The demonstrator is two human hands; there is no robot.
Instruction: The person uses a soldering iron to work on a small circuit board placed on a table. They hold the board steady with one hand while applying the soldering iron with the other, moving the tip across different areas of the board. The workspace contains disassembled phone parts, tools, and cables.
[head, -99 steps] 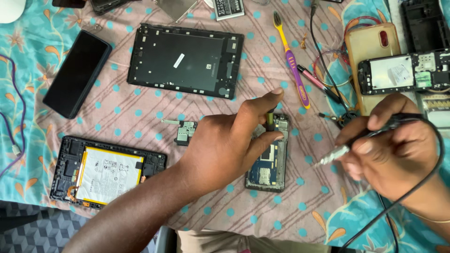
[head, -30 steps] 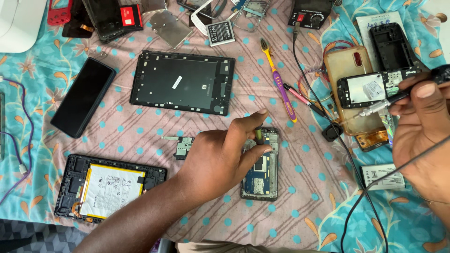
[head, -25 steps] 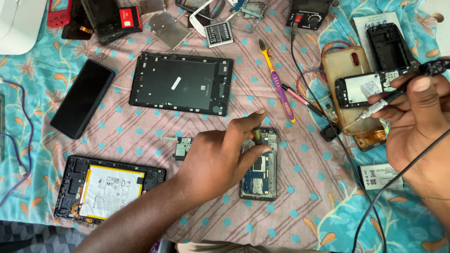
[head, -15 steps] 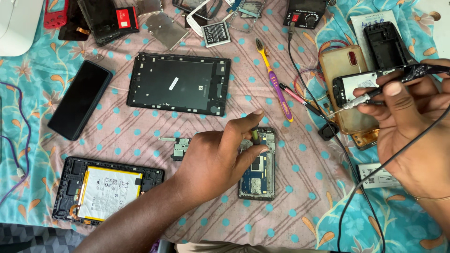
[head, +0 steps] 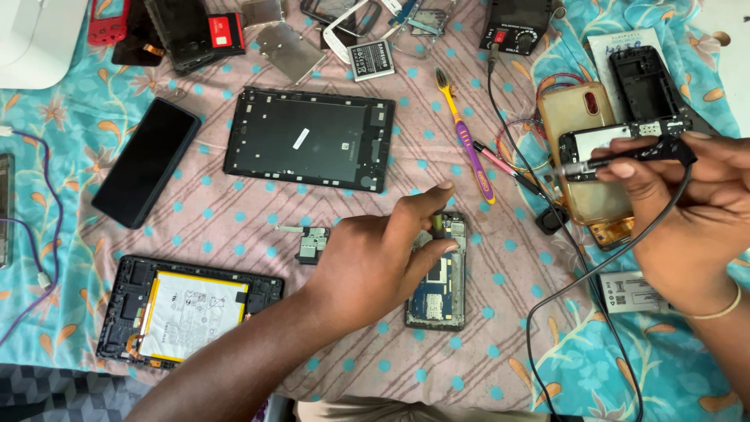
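Pink cloth dotted with turquoise (head: 234, 227) covered the middle of the work surface, with a turquoise floral sheet (head: 55, 141) showing at both sides. On it lay an emptied tablet frame (head: 309, 139), a dark phone (head: 146, 161) face down, and an opened tablet with its white battery (head: 187, 311) exposed. A yellow and purple toothbrush (head: 464, 134) lay just beside the frame.

The left hand (head: 375, 262) rested on an opened phone with a blue circuit board (head: 441, 281), its thumb and forefinger pinched at the board's upper end; what they pinched was too small to make out. The right hand (head: 687, 219), well apart to the right, gripped a black soldering iron (head: 625, 159) in closed fingers, its metal tip over an amber phone case (head: 582, 148).

The iron's cable (head: 547, 312) ran off the bottom edge. A black soldering station (head: 519, 23) and a white object (head: 39, 39) were cut off at the top. Nothing of the room beyond the surface showed.
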